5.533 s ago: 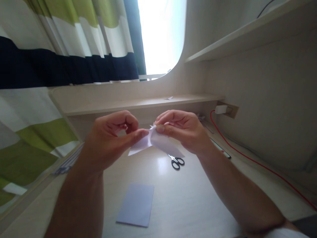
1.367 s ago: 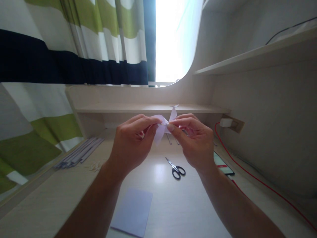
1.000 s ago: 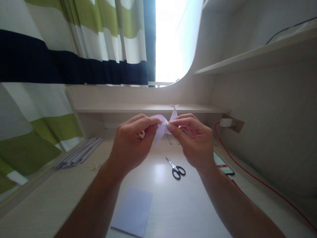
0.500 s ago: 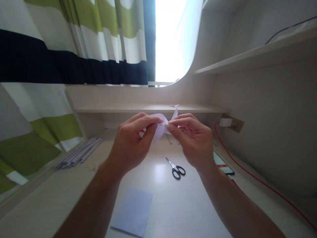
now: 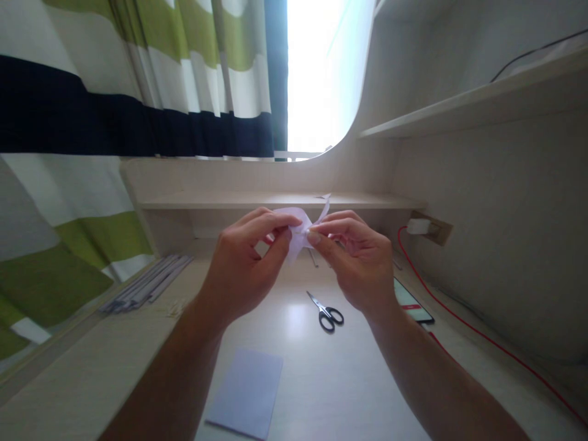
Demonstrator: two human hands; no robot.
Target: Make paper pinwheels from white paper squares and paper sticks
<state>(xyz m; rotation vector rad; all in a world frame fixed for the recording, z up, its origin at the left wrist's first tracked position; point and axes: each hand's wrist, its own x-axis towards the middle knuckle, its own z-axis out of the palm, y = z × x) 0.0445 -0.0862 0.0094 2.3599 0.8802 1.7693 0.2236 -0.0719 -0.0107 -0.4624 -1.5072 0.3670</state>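
White folded paper piece (image 5: 297, 236) pinched mid-air between left hand (image 5: 243, 269) and right hand (image 5: 356, 260), above desk (image 5: 367, 380) centre; folds partly formed, shaping unfinished. Scissors (image 5: 327, 311), spare sheet (image 5: 247, 394) lie unused.

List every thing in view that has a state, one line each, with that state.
folded paper: creased, held above the desk, pinched from both sides
left hand: grip shut on the paper
right hand: grip shut on the paper
scissors: blades slightly open, flat on the desk
paper sheet: unfolded, flat
phone: screen lit
charger: plugged into the wall socket
curtain: partly drawn
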